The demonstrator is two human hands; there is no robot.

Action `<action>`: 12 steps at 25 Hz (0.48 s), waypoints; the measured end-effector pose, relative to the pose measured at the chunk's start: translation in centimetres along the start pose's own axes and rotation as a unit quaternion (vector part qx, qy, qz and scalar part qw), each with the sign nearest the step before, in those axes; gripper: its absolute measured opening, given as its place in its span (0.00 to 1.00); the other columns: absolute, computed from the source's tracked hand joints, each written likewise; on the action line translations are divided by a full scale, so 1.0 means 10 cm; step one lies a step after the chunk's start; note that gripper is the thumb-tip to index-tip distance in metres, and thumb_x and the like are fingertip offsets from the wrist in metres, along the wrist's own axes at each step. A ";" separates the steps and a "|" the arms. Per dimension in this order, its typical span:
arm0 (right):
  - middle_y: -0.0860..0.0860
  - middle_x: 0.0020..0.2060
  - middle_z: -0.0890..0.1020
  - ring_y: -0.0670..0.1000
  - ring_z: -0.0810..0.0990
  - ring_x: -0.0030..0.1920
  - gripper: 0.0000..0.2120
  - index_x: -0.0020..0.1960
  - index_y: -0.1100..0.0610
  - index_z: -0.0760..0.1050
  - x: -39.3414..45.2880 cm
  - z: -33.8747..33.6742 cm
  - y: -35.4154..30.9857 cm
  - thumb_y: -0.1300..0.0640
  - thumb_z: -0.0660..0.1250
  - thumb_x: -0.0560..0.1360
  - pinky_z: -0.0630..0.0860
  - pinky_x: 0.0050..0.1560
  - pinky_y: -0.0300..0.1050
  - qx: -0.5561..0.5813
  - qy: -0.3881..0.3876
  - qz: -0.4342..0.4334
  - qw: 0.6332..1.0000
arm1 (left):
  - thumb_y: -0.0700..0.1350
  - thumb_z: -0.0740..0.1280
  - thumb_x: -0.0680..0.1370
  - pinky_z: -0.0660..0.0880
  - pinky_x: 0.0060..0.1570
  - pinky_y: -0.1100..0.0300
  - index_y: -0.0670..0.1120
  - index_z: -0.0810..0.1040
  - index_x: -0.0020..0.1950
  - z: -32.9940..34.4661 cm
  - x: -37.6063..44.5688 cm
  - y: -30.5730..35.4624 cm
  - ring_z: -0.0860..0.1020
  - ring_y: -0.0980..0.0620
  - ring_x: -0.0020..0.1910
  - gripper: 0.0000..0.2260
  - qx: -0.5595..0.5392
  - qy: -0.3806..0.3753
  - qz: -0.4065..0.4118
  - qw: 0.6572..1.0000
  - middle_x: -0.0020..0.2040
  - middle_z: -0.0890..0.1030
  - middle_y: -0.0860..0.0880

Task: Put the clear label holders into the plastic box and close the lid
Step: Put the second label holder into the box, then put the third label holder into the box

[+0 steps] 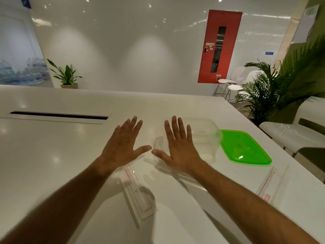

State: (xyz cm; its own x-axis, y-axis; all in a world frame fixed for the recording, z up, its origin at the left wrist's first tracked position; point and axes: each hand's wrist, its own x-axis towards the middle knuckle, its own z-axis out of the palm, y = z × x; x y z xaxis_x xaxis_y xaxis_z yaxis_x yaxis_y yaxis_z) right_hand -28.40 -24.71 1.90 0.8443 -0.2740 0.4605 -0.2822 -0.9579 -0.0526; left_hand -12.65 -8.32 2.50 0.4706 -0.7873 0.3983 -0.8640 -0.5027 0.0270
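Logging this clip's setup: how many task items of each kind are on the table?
Clear label holders: 3
Clear plastic box: 1
Green lid: 1
Total: 5

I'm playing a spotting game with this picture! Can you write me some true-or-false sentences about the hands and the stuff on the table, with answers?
1. Both hands, left hand and right hand, are spread open and hold nothing. True.
2. The flat green plastic lid is snapped onto the clear plastic box. False: it lies on the white table beside the box.
3. A clear label holder with red print lies on the table. True.
4. The lid is blue. False: green.
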 end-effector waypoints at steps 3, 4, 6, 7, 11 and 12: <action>0.53 0.78 0.30 0.55 0.26 0.76 0.48 0.78 0.51 0.30 -0.07 0.05 -0.27 0.23 0.35 0.68 0.31 0.75 0.63 0.001 -0.032 -0.018 0.999 | 0.77 0.41 0.69 0.42 0.78 0.46 0.53 0.42 0.81 0.03 -0.20 -0.19 0.40 0.49 0.80 0.46 -0.012 -0.015 -0.009 1.000 0.81 0.38 0.51; 0.53 0.77 0.29 0.55 0.26 0.76 0.48 0.78 0.50 0.29 -0.09 0.06 -0.35 0.23 0.35 0.67 0.32 0.75 0.63 0.006 -0.041 -0.022 0.999 | 0.78 0.41 0.69 0.41 0.77 0.46 0.53 0.42 0.81 0.04 -0.24 -0.25 0.40 0.50 0.80 0.46 -0.014 -0.020 -0.013 1.000 0.81 0.38 0.51; 0.53 0.77 0.28 0.55 0.26 0.76 0.47 0.77 0.49 0.28 -0.13 0.08 -0.50 0.24 0.38 0.69 0.32 0.75 0.62 0.028 -0.057 -0.033 0.997 | 0.78 0.41 0.69 0.40 0.76 0.47 0.54 0.42 0.81 0.07 -0.33 -0.35 0.39 0.50 0.79 0.46 -0.014 -0.036 -0.017 0.999 0.80 0.38 0.52; 0.52 0.77 0.28 0.55 0.26 0.76 0.46 0.77 0.49 0.27 -0.16 0.09 -0.56 0.25 0.40 0.70 0.32 0.75 0.62 0.041 -0.066 -0.035 0.996 | 0.77 0.41 0.70 0.39 0.76 0.48 0.55 0.42 0.81 0.09 -0.36 -0.39 0.39 0.51 0.79 0.45 -0.017 -0.043 -0.016 0.999 0.80 0.37 0.53; 0.52 0.80 0.37 0.54 0.34 0.79 0.48 0.80 0.49 0.38 -0.25 0.10 -0.74 0.22 0.42 0.69 0.37 0.77 0.61 0.110 -0.120 -0.033 0.986 | 0.73 0.46 0.73 0.39 0.75 0.53 0.57 0.47 0.80 0.10 -0.48 -0.48 0.41 0.54 0.80 0.39 -0.052 -0.068 0.015 0.996 0.80 0.40 0.57; 0.52 0.81 0.46 0.56 0.43 0.80 0.48 0.81 0.49 0.47 -0.25 0.09 -0.77 0.22 0.44 0.69 0.44 0.78 0.61 0.128 -0.132 -0.027 0.982 | 0.73 0.47 0.74 0.40 0.75 0.54 0.58 0.49 0.80 0.09 -0.49 -0.49 0.43 0.55 0.80 0.37 -0.065 -0.077 0.025 0.995 0.80 0.42 0.58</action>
State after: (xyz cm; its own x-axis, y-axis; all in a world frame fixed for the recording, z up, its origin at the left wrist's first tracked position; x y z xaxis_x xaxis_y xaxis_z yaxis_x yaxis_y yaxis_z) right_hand -27.94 -16.67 0.30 0.9533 -0.2028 0.2239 -0.1386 -0.9522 -0.2721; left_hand -10.56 -2.29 -0.39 0.4389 -0.8609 0.2574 -0.8985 -0.4186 0.1319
